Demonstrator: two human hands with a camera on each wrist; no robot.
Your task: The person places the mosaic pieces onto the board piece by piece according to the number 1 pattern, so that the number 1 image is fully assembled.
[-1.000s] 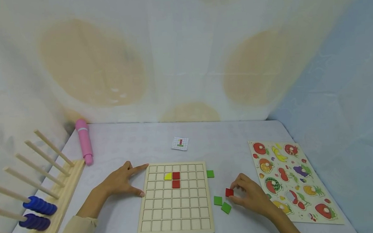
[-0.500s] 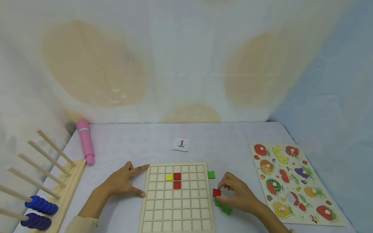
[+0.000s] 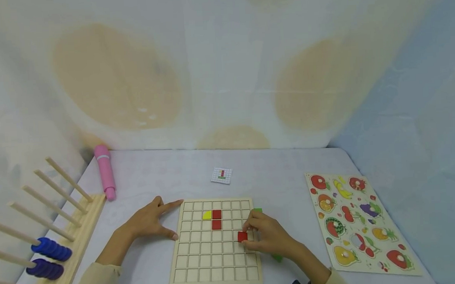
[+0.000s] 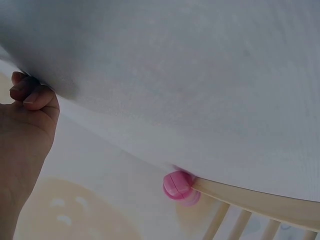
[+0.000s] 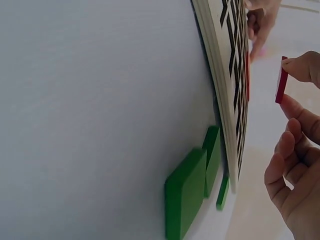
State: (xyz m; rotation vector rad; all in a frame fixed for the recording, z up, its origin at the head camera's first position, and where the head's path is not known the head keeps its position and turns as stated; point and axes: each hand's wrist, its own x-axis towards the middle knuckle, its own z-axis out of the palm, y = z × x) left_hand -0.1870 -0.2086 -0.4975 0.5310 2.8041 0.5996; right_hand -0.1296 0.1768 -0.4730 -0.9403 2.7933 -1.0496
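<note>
A wooden grid board [image 3: 203, 263] lies on the table. In its upper part sit a yellow piece [image 3: 207, 214] with one rounded corner and two red square tiles [image 3: 217, 224], one below the other. My left hand [image 3: 150, 219] touches the board's left edge with outstretched index finger and thumb. Between thumb and index finger, my right hand [image 3: 271, 234] pinches another red square tile [image 3: 242, 236] above the right part of the board. In the right wrist view that red tile [image 5: 282, 80] is tilted on edge, apart from the board. Three green tiles [image 5: 186, 192] lie beside the board, partly hidden in the head view.
Behind the board lies a small card [image 3: 222, 175] with a coloured grid pattern. A fruit peg puzzle [image 3: 357, 255] is at the right. A wooden peg rack [image 3: 72, 248] with blue and purple rings stands left, near a pink cylindrical object [image 3: 105, 172].
My right hand has carried the red tile leftward, from the table right of the board to over the board's right part. The left hand stays at the board's edge.
</note>
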